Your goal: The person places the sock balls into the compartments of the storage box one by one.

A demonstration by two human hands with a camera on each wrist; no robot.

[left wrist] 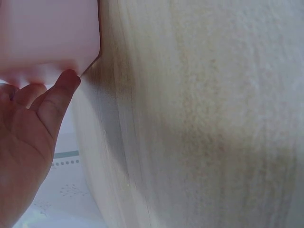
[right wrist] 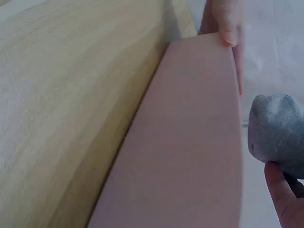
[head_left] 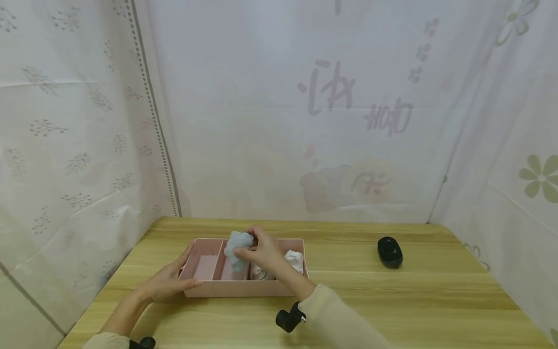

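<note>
A pink divided storage box [head_left: 235, 289] stands on the table, its left end gripped by my left hand [head_left: 167, 283], thumb on the front rim and fingers along the side. In the left wrist view, fingertips [left wrist: 69, 78] press the box wall. My right hand [head_left: 266, 252] pinches a soft grey-blue cloth bundle [head_left: 239, 247] between thumb and fingers, over the second compartment from the left. From the right wrist, the bundle [right wrist: 278, 133] shows above the rim level, fuzzy and rounded. A brownish cloth bundle [head_left: 261, 274] and a white one [head_left: 295, 260] lie in the compartments further right.
On the right of the wooden table [head_left: 348, 310] sits a black oval object [head_left: 390, 252]. Patterned curtains [head_left: 261, 121] hang behind and at both sides. Black camera mounts [head_left: 288, 319] are worn on the wrists.
</note>
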